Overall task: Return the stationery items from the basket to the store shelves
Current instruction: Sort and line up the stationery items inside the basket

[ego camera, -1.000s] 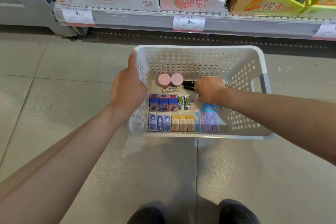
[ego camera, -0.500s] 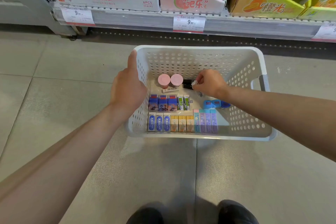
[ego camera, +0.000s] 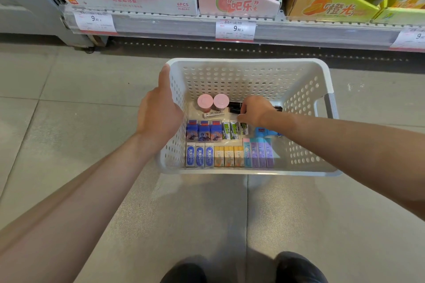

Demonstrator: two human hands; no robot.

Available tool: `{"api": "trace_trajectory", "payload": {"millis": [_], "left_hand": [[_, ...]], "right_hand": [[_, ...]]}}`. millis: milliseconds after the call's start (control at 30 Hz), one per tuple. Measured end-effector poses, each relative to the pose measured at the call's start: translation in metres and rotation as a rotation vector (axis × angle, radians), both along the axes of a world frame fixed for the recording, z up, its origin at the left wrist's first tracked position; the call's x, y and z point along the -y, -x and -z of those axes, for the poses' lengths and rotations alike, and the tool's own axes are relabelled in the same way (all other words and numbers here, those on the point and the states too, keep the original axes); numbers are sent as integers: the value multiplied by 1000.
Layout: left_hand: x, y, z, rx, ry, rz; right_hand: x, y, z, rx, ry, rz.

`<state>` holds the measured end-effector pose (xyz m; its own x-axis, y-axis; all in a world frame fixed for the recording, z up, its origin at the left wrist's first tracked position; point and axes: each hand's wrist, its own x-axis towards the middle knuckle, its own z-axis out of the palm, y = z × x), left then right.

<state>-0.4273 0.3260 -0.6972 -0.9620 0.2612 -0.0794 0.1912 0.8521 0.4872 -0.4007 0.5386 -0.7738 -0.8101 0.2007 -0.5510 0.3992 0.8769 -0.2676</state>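
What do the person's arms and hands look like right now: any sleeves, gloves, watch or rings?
Both forearms are bare up to the frame edge, with no sleeves in view. The left hand and right hand wear no gloves, and no watch, band or ring shows on the parts visible. The right hand's fingers are mostly hidden from view, so rings there cannot be ruled out.

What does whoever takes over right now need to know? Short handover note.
Left hand grips the left rim of the white basket, holding it above the floor.
Right hand is inside, fingers curled at the green-and-white packs; whether it holds one is unclear.
Still in the basket: two pink tubs, blue boxes, a front row of erasers.
Done: nothing visibly shelved. Left: nearly all.
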Motion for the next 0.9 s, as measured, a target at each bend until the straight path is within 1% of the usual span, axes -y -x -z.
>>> {"api": "trace_trajectory", "payload": {"millis": [167, 267, 433, 667, 900], "left_hand": [[0, -1, -2, 7, -2, -5], [-1, -1, -3, 7, -3, -7], [0, 0, 0, 1, -3, -4], [1, 1, 1, -6, 13, 1], [1, 1, 0, 18, 5, 3]], "right_hand": [[4, 1, 3, 58, -41, -58], [5, 3, 1, 65, -45, -81], [7, 4, -5, 69, -73, -180], [14, -8, -5, -18, -165, -406], [18, -15, -1, 9, -200, -472]]}}
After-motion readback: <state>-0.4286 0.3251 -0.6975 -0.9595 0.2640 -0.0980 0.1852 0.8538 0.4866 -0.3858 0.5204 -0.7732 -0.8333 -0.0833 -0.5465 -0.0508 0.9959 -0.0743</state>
